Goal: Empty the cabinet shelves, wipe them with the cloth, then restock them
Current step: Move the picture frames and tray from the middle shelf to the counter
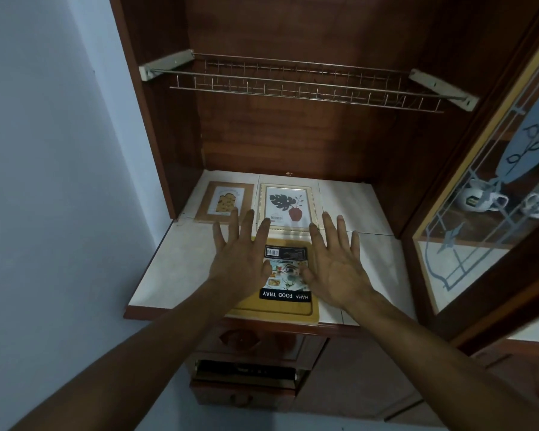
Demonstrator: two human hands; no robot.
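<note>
Here the yellow tray [274, 308] lies lengthwise front-to-back, label [286, 295] upside down.

Both hands, left [240, 259] and right [336, 265], hover spread-fingered over the yellow food tray [288, 309].

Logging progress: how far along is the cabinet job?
Done: metal wire rack empty. In hand: nothing; left hand and right hand open over yellow food tray. Left: tray, brown wooden frame and pale leaf-print frame lie on white tiled shelf; no cloth visible.
</note>
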